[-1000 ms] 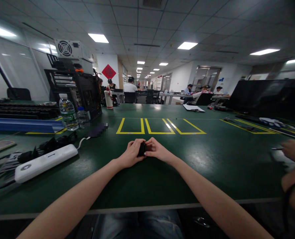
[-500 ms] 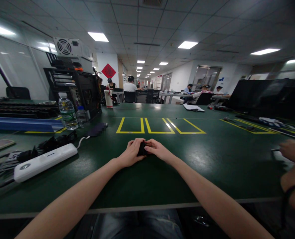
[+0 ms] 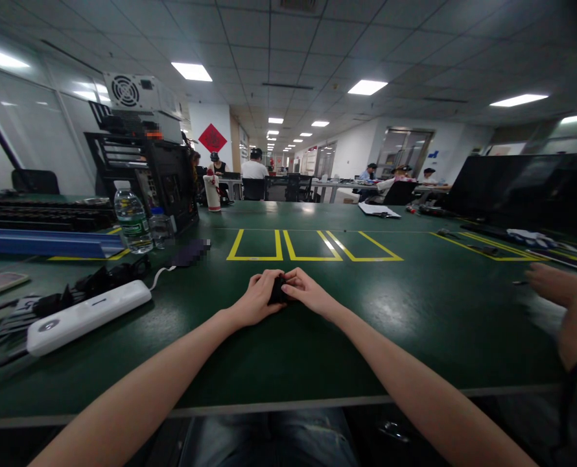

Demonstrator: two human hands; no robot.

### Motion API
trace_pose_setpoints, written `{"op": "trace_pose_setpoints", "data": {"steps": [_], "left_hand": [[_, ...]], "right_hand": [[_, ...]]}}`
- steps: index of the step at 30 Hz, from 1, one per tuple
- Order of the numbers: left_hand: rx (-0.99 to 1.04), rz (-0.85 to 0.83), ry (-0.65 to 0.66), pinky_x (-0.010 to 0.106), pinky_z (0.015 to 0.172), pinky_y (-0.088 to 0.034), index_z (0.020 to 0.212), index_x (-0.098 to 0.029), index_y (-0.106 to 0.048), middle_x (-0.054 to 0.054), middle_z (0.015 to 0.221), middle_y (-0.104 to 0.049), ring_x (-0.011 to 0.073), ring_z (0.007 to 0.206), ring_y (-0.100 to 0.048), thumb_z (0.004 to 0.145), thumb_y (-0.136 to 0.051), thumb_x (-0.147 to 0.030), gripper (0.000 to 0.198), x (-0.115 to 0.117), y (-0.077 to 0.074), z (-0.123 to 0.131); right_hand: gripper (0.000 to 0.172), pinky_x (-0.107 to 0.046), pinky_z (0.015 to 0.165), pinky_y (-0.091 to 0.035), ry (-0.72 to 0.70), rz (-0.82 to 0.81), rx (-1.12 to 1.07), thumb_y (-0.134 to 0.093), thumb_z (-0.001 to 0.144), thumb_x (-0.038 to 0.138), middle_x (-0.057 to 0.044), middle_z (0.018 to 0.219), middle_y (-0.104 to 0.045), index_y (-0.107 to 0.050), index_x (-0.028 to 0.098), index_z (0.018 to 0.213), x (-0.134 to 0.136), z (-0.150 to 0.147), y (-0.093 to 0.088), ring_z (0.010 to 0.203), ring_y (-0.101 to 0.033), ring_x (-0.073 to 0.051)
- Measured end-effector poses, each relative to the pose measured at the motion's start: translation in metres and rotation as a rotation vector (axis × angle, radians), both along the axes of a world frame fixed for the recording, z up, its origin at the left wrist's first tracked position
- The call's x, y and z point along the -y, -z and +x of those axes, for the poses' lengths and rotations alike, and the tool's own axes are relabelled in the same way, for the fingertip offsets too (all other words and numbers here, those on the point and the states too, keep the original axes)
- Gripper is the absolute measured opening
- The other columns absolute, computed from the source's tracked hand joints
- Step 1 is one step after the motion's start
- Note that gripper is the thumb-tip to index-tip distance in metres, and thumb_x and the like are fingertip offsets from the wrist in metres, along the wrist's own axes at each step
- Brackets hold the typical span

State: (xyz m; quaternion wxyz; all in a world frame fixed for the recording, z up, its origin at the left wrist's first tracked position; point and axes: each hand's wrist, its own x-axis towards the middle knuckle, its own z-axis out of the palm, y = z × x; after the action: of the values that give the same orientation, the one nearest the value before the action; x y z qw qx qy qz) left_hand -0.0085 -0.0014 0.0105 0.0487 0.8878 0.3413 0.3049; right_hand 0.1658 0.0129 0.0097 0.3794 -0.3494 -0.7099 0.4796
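Between my two hands, low over the green tabletop (image 3: 317, 363), is a small black object (image 3: 277, 292); its kind is too dark and covered to make out. My left hand (image 3: 259, 298) wraps it from the left, thumb at the near side and fingers over the top. From the right, my right hand (image 3: 308, 292) grips it with thumb and fingertips. Fingers cover much of the object. Just beyond the hands, yellow tape outlines (image 3: 312, 259) mark the table.
To the left lie a white power strip (image 3: 91, 318) with cables, a water bottle (image 3: 133, 219) and an open computer case (image 3: 164, 172). A clipboard (image 3: 378, 211) lies at the far side. At right are a monitor (image 3: 517, 194) and another person's hand (image 3: 561, 285).
My hands stay in nearly the same place on the black object, with only a slight shift of the right fingers. The other person's hand at right has moved and its fingers are now extended.
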Motion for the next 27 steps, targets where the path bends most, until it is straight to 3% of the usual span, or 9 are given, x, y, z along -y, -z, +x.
{"op": "trace_pose_setpoints", "data": {"steps": [9,16,27], "left_hand": [[-0.011,-0.007,-0.002,0.042,0.092,-0.027,0.117,-0.022,-0.025,0.008,0.113,-0.039,0.0224,0.106,-0.04,0.073,-0.054,-0.028,0.054,-0.0003,0.0006,-0.0002],[-0.002,-0.007,0.003,0.043,0.093,-0.026,0.118,-0.022,-0.024,0.007,0.114,-0.039,0.0224,0.106,-0.04,0.072,-0.055,-0.029,0.056,-0.0001,0.0004,-0.0008],[-0.01,-0.012,0.008,0.042,0.094,-0.025,0.118,-0.021,-0.025,0.007,0.113,-0.039,0.0214,0.105,-0.04,0.072,-0.055,-0.028,0.055,-0.0011,0.0011,-0.0014]], "right_hand": [[0.038,-0.034,0.081,-0.041,-0.119,0.003,-0.052,-0.066,0.061,0.026,-0.001,0.091,-0.051,-0.043,0.02,0.091,0.003,0.0037,-0.0014,0.09,-0.051,-0.015],[0.027,-0.032,0.072,-0.043,-0.018,0.028,-0.003,-0.052,0.073,0.038,0.0,0.083,-0.051,-0.045,0.02,0.092,0.0009,0.0016,0.0014,0.081,-0.051,-0.014],[0.031,-0.036,0.082,-0.04,-0.106,-0.022,-0.036,-0.06,0.067,0.029,-0.002,0.093,-0.052,-0.045,0.019,0.091,0.0014,0.0038,-0.0007,0.092,-0.051,-0.016]]}}
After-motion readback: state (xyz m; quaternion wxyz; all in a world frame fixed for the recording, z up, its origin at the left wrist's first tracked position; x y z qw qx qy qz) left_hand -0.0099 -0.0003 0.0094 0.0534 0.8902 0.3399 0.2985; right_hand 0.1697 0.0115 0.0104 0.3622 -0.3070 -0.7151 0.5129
